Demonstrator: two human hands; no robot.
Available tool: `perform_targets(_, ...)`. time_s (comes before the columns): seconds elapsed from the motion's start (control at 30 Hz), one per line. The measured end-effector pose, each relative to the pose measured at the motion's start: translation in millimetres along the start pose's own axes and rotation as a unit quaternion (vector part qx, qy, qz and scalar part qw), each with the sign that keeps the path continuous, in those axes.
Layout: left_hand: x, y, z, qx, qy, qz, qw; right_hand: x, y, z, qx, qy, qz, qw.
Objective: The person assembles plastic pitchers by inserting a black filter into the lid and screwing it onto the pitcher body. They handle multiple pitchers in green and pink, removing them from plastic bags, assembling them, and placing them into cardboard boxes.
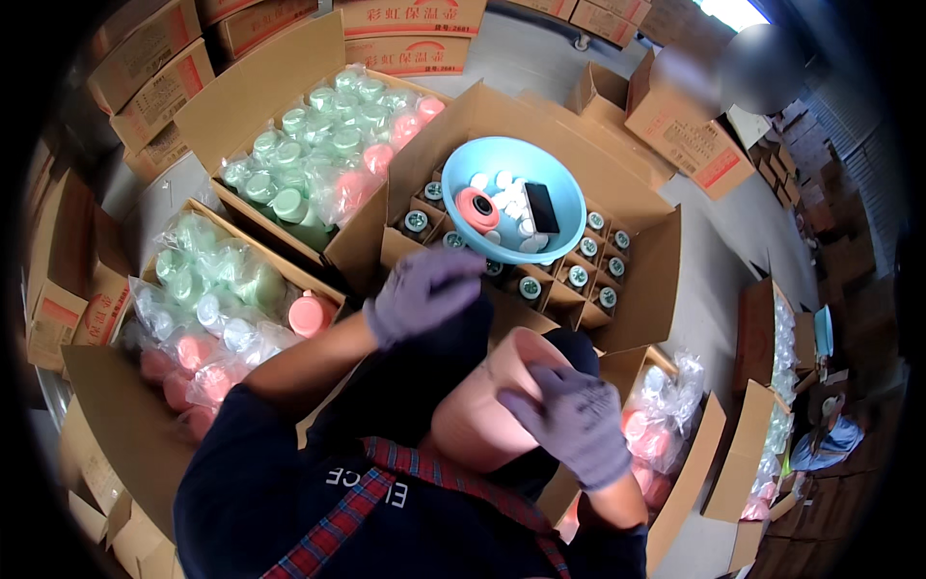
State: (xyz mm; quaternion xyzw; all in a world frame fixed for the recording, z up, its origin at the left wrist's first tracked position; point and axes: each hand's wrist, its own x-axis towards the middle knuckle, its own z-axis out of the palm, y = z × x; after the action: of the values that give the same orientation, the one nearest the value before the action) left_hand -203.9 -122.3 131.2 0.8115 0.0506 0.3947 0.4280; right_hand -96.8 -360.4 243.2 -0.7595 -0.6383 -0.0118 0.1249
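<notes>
My right hand (577, 417), in a grey-purple glove, grips a large pink open-topped plastic container (487, 400) at its rim. The container is tilted over my lap with its mouth toward the upper right. My left hand (429, 289), gloved alike, hovers near the front edge of a light blue basin (555, 253); its fingers are apart and it holds nothing that I can see. Inside the basin are several small white round pieces (513, 205), a pink round lid (473, 212) with a dark centre, and a black phone-like slab (541, 207).
The basin rests on a divided carton (641, 280) of bottles with patterned tops. Left stand open cartons of bagged green bottles (289, 154) and mixed bottles (207, 318). Another open carton (690, 473) is at my right. Stacked boxes (415, 39) stand behind; a person (828, 439) is far right.
</notes>
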Motion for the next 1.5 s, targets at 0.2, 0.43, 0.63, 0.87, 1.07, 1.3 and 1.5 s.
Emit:
perform_targets(0.2,77.3,-179.4,27.6,0.414,-0.084,-0.225,0.878,40.1,50.2,17.0,0.19,-0.026,-0.053,0.98)
perform_targets(0.43,155.1,-262.0,97.7,0.623,-0.291,-0.307,0.658,26.6,89.2,43.9,0.458,0.024,-0.022,0.888)
perform_targets(0.63,168.7,-267.0,109.3,0.508,-0.292,-0.335,0.738,23.2,101.6,50.7,0.486,0.041,-0.044,0.872)
perform_targets(0.87,138.3,-109.5,62.7,-0.053,-0.122,-0.17,0.976,6.0,113.5,71.0,0.498,0.288,0.194,0.795)
perform_targets(1.07,86.4,18.5,11.3,-0.109,-0.336,0.067,0.933,4.6,90.3,89.0,0.648,0.217,0.094,0.724)
perform_targets(1.3,69.2,11.2,13.7,-0.286,-0.391,0.021,0.874,-2.1,81.5,90.9,0.601,0.235,0.019,0.763)
perform_targets(1.5,62.9,12.8,20.6,-0.249,-0.353,0.081,0.898,7.2,106.0,92.5,0.618,0.202,-0.065,0.757)
